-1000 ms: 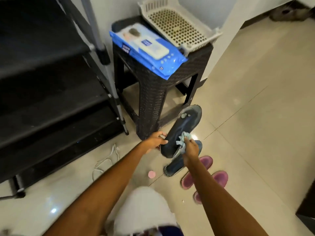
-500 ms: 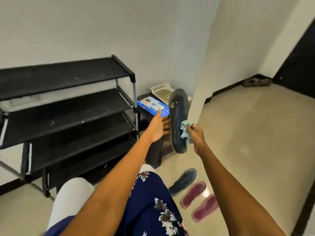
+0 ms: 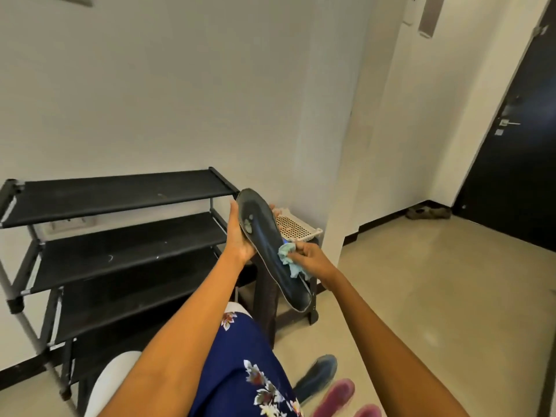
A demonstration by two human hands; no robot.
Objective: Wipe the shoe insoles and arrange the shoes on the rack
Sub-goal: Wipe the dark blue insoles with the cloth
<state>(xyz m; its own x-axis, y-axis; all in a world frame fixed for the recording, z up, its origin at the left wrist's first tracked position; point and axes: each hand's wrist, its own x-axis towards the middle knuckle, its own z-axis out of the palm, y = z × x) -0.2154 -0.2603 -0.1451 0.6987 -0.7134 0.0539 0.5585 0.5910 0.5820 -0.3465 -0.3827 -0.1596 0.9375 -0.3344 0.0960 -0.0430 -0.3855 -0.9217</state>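
A dark blue slipper (image 3: 267,242) is held up in the air, footbed toward me, toe end up. My left hand (image 3: 239,233) grips it from behind at the upper half, fingers wrapped round its far edge. My right hand (image 3: 310,257) pinches a crumpled light-blue wipe (image 3: 287,255) and presses it on the middle of the footbed. The black shoe rack (image 3: 120,236) stands at the left with bare shelves. On the floor near the bottom lie the second dark blue slipper (image 3: 317,376) and a pair of pink slippers (image 3: 340,398).
Behind the held slipper a dark wicker stool (image 3: 267,308) carries a white plastic basket (image 3: 296,228). A dark door (image 3: 517,152) is at the right, with brownish shoes (image 3: 427,212) on the floor beside it. My knee in floral blue cloth (image 3: 237,365) fills the lower middle.
The slipper has been lifted from the floor to chest height, and the view has tilted upward. The wipe has moved along the footbed while my left hand shifted its grip behind the slipper.
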